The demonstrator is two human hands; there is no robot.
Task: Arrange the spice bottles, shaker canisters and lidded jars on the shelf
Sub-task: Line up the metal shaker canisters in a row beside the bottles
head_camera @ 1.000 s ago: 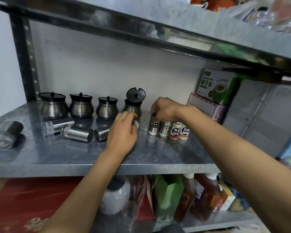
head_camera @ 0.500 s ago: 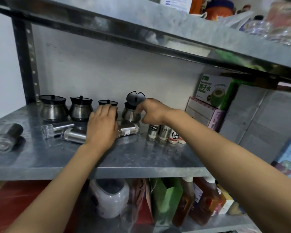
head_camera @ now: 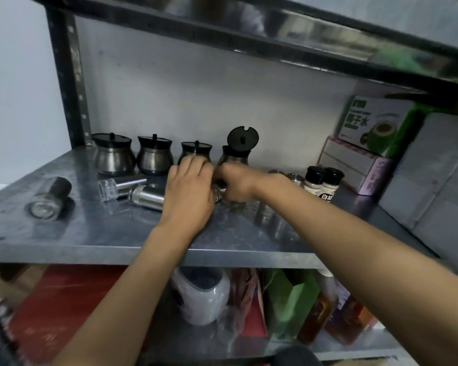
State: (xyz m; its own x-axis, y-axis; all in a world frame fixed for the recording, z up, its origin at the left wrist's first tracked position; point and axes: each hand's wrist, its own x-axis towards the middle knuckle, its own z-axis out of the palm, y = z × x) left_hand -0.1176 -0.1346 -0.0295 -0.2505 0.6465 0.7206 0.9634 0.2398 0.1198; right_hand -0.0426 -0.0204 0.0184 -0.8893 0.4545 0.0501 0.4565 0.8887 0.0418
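Observation:
Several steel lidded jars stand along the back of the metal shelf [head_camera: 90, 233]: one at the left [head_camera: 113, 155], a second [head_camera: 154, 157], a third [head_camera: 196, 151], and a fourth [head_camera: 233, 157] with its black lid [head_camera: 243, 137] tipped up. My left hand [head_camera: 188, 191] and my right hand [head_camera: 236, 184] meet in front of the fourth jar, both closed around a small steel shaker canister [head_camera: 218, 192], mostly hidden by fingers. Two more shaker canisters lie on their sides to the left, one clear-capped [head_camera: 122, 184], one steel [head_camera: 147, 198]. Two black-capped spice bottles [head_camera: 313, 178] [head_camera: 331, 183] stand upright on the right.
A glass grinder [head_camera: 49, 198] lies on its side at the shelf's left end. Stacked boxes, green [head_camera: 373, 125] over pale [head_camera: 354, 167], fill the back right corner. A black upright post [head_camera: 69, 83] borders the left. The shelf below holds a white jar [head_camera: 201, 297] and sauce bottles.
My left hand slid right along the shelf with the lying canister. My right hand dropped from the fourth jar to meet it. The view tilted and moved closer.

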